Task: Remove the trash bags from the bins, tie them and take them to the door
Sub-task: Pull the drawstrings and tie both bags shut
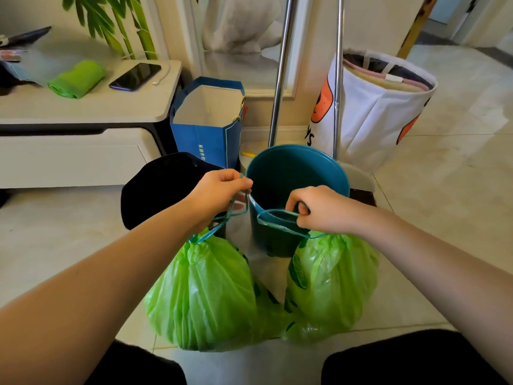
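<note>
**Trash bags: two green, cinched, one in each hand**

Head view.

- Left trash bag (202,295): green plastic, full, neck gathered shut by a teal drawstring (222,220). It sits low in front of the person, its base at the tiled floor (444,190); whether it rests there or hangs cannot be told.
- Right trash bag (330,279): green with dark leaf print, neck gathered, just beside the left one. Its drawstring loop (274,218) runs out sideways toward the blue bin.
- Left hand (219,193): fingers curled round the drawstring of the left bag, holding it up above the bag's neck.
- Right hand (319,209): fingers hooked through and closed on the loop of the right bag.
- Blue bin (299,173): round, upright, open and unlined, standing on the floor just behind the two hands.
- Black bin (161,184): dark and round, left of the blue one, partly hidden by the left forearm.
- Blue paper bag (205,134): upright, open, behind the black bin, against the cabinet.
- White fabric basket (374,112): orange print, folded textiles inside, right of two metal poles (280,79).
- Tabletop (83,107): pale, at upper left, carrying a roll of green bags (76,79) and a dark phone (134,76) lying near each other.
- Doorway (455,18): upper right, well apart from the bags.
</note>
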A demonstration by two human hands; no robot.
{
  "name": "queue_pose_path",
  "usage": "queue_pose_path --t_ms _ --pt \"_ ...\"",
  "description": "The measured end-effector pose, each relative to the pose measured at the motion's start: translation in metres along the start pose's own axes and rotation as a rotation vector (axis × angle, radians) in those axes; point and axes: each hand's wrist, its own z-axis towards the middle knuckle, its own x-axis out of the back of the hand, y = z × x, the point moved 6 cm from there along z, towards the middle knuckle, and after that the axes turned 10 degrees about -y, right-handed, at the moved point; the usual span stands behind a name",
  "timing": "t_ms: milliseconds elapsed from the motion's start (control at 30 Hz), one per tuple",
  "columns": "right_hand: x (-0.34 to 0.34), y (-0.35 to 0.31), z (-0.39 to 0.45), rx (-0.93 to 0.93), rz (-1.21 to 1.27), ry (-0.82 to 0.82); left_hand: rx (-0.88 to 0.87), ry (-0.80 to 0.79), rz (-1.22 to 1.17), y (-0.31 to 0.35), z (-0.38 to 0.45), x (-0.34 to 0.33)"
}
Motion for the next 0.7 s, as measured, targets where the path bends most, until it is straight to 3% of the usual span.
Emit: queue_pose_path --t_ms 100,200,267,467,600,700 --pt "0.015 0.009 0.012 -0.005 0.189 0.075 0.029 -0.033 -0.199 0.004 0.014 -0.012" --pt "0.028 0.020 0.030 -0.045 0.500 0.054 0.044 -0.092 -0.243 0.013 0.026 -0.024" --pt "0.039 0.027 0.041 -0.086 0.586 0.004 0.052 -0.112 -0.194 0.016 0.034 -0.028" --pt "0.073 0.026 0.029 -0.159 0.616 -0.150 0.263 0.051 -0.048 0.012 0.035 -0.013" --pt "0.084 0.024 -0.009 -0.307 0.717 -0.266 0.390 -0.032 0.151 0.040 0.008 -0.021" --pt "0.097 0.021 -0.053 -0.367 0.811 -0.246 0.463 -0.183 0.291 0.073 -0.019 -0.033"
